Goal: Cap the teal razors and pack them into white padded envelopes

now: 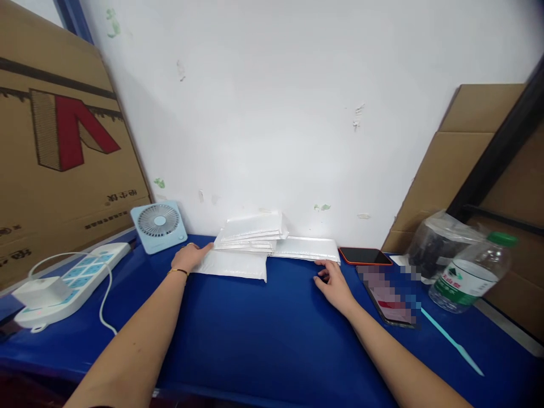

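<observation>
A pile of white padded envelopes (250, 235) lies on the blue table (255, 334) against the white wall. One envelope (233, 265) sticks out at the front left, another (304, 248) lies flat to the right. My left hand (190, 258), with a thin bracelet at the wrist, rests at the pile's left edge and touches the front envelope. My right hand (334, 281) reaches to the near corner of the right envelope, fingertips at its edge. Neither hand has lifted anything.
A small light-blue fan (158, 225) stands left of the pile. A white power strip with a plugged adapter (63, 281) lies at far left. Two phones (365, 256) (389, 294), a plastic bottle (470, 272), a clear bag (437, 241) and a teal stick (450, 340) sit right. Cardboard leans on both sides.
</observation>
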The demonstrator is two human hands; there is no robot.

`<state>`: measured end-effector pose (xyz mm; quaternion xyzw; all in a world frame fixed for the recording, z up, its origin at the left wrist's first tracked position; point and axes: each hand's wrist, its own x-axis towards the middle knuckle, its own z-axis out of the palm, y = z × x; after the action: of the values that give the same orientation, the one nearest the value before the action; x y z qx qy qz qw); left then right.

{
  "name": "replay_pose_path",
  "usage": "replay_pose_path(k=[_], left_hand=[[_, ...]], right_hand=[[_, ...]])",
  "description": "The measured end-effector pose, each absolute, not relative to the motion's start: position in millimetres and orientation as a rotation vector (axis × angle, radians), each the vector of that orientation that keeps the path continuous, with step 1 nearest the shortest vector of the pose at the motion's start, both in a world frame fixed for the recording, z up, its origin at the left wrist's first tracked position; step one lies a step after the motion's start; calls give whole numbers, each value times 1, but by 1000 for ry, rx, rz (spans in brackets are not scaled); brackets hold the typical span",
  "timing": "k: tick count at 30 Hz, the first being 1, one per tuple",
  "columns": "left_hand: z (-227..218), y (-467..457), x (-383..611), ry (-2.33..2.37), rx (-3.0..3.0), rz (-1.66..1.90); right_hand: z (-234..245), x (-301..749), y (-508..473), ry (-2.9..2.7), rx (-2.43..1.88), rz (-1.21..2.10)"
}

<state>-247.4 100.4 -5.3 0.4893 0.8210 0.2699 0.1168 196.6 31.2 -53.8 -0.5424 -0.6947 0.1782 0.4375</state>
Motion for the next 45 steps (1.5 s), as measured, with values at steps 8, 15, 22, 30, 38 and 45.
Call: replay_pose_path(k=[8, 15, 22, 30, 38, 45], left_hand=[[13, 43, -202, 1828, 1461, 657], [23, -21, -145, 1232, 1755, 825], [23, -44, -129, 1424, 2135, 354], [-12, -20, -67, 1402, 2410, 435], [2, -19, -52, 1623, 2542, 268], [62, -13, -14, 1805, 2899, 105]], right_hand=[[-43, 200, 19, -1719, -1286, 611], [-24, 206, 2, -1974, -886, 908], [1, 234, -10, -2399, -972, 830], [-11, 218, -9, -2168, -1142, 817], [-18, 220, 6, -1632, -1222, 948], [-24, 193, 9, -802, -967, 1292]])
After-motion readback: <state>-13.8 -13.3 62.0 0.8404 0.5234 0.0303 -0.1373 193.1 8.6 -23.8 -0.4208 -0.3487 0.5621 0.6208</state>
